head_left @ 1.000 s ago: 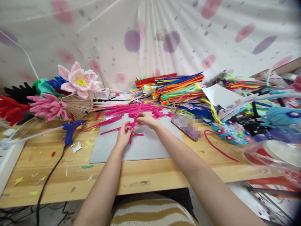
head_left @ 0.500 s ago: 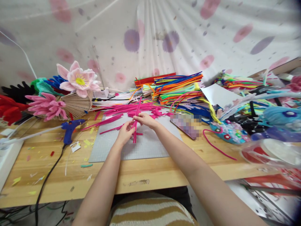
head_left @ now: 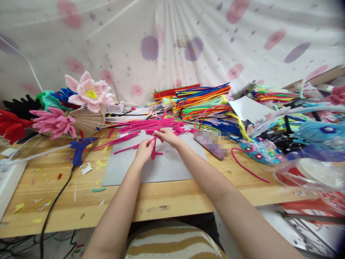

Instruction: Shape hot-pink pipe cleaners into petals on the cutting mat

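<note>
Pinching a few magenta stems (head_left: 161, 121) between their fingertips, the left hand (head_left: 145, 150) and right hand (head_left: 166, 138) sit close together in the head view, over a grey mat (head_left: 167, 172). Loose magenta strands (head_left: 140, 125) lie beyond them, before stacked colored bundles (head_left: 205, 102) (a blue glue gun (head_left: 78, 153) rests off to the left, a pixelated phone (head_left: 211, 145) right).

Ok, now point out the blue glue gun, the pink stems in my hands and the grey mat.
Blue glue gun (head_left: 78, 153): head view, on its handle.
Held pink stems (head_left: 162, 120): head view, on their upper stretch.
Grey mat (head_left: 161, 171): head view, bare surface near its front edge.
</note>
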### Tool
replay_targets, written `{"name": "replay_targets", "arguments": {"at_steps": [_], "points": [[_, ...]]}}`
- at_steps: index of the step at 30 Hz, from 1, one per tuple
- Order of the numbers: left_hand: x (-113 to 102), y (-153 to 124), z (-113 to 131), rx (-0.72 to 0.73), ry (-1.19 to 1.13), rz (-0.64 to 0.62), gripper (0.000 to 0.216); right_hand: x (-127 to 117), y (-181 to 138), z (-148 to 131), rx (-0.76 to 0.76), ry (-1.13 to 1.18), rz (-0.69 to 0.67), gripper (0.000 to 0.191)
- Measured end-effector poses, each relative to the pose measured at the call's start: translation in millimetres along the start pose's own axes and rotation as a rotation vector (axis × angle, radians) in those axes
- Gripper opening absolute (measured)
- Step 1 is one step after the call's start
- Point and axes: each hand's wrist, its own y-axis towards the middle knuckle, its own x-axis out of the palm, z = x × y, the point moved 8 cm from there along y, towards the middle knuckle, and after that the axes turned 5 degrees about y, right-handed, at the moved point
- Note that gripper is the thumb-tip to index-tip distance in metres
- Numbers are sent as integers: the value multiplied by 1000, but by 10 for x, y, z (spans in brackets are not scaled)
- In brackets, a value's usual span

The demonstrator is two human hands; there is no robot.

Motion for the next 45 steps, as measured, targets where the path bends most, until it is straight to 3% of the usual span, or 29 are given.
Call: {"name": "replay_targets", "arguments": {"at_steps": [5, 10, 17, 22, 26, 30, 33, 36, 41, 45], "points": [[45, 40, 13, -7, 94, 14, 31, -110, -7, -31, 46, 84, 131, 19], [70, -103, 170, 81, 454, 132, 32, -291, 7, -28, 153, 351, 310, 25], [136, -335, 434, 156, 781, 237, 31, -398, 50, -24, 162, 392, 446, 28], [144, -359, 503, 164, 777, 235, 29, -456, 93, -3, 153, 425, 519, 29], [153, -290, 433, 128, 609, 178, 31, -447, 88, 19, 170, 450, 540, 30], [186, -158, 235, 1, 257, 66, 32, -388, 75, 34, 211, 470, 448, 30], [152, -130, 210, -19, 113, 101, 33, -341, 74, 38, 256, 548, 346, 32], [133, -193, 331, 30, 167, 133, 35, -357, 59, 36, 288, 640, 346, 29], [138, -353, 693, 251, 497, 225, 31, -394, 30, 61, 331, 720, 446, 25], [182, -379, 776, 361, 621, 235, 28, -379, 60, 61, 341, 727, 461, 25]]}}
